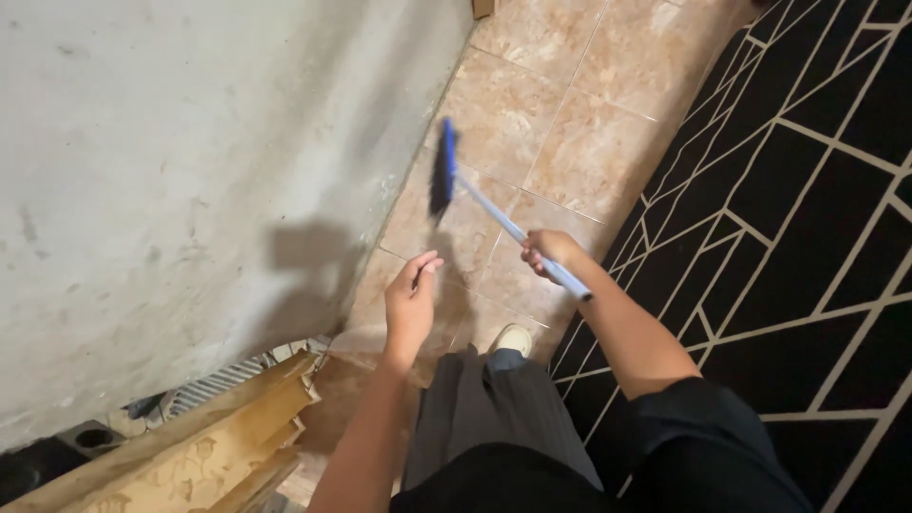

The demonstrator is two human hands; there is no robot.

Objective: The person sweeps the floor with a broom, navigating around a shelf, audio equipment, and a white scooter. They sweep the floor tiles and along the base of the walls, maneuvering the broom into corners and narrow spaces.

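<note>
Tiled floor [570, 142]: right hand [551, 252] fingers clenched round broom [503, 220] handle, left hand [410, 304] released, just beside it.

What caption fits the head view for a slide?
Right hand grips a blue broom by its pale handle over the tiled floor beside a grey wall; left hand is open and empty.

The single head-worn camera looks steeply down from standing height along the person's own arms and legs. It faces a strip of tan floor tiles [560, 142], between a grey wall [190, 171] and a black patterned rug [807, 237].
</note>
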